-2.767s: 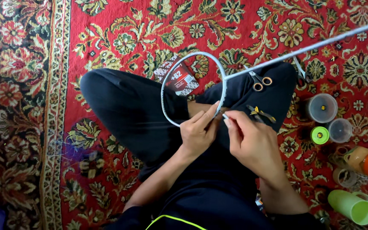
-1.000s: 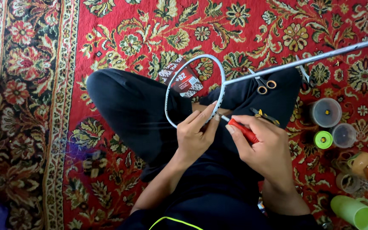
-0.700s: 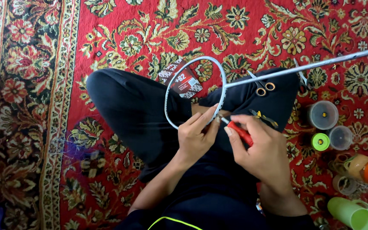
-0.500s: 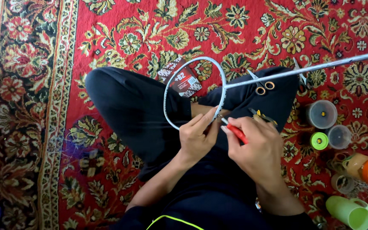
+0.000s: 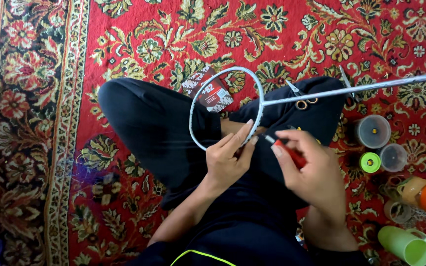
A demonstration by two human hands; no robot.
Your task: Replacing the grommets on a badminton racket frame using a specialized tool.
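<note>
Racket frame (image 5: 227, 106), red tool (image 5: 292, 155), carpet (image 5: 139, 34)

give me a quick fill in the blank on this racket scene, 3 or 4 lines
1. The left hand grips the rim of the unstrung ____ frame.
2. The right hand holds a tool with a ____ handle.
3. The scissors lie on the person's ____ leg, beside the racket's shaft.
4. The green cup lies on the ____.

Missing words: racket; red; right; carpet
</note>
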